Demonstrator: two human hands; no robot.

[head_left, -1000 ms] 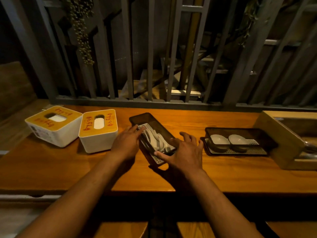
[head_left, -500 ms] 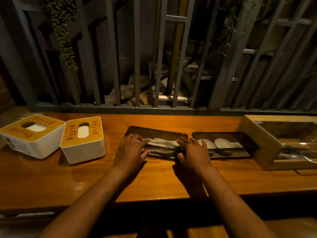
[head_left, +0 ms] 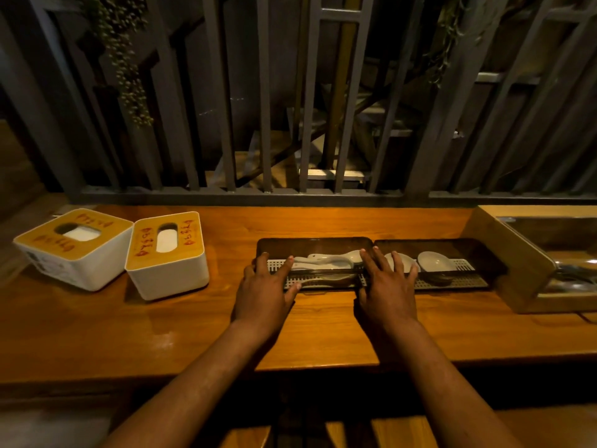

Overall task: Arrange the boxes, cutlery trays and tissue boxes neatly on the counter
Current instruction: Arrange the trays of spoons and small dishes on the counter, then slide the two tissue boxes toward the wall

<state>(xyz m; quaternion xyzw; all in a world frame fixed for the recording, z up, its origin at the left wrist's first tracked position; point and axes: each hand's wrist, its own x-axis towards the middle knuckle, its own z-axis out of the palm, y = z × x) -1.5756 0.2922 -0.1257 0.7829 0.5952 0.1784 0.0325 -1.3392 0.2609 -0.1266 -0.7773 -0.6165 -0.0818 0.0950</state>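
Both hands (head_left: pixel 263 287) (head_left: pixel 389 287) lie flat, fingers spread, apparently gripping nothing, on end-to-end cutlery trays (head_left: pixel 315 245).

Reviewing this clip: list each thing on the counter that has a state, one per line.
left tissue box: upright, angled, tissue showing.
right tissue box: upright, tissue showing.
left cutlery tray: square to the counter edge, holds spoons.
right cutlery tray: end to end with it, holds spoons.
left hand: flat, open, on left tray.
right hand: flat, open, over the trays' junction.
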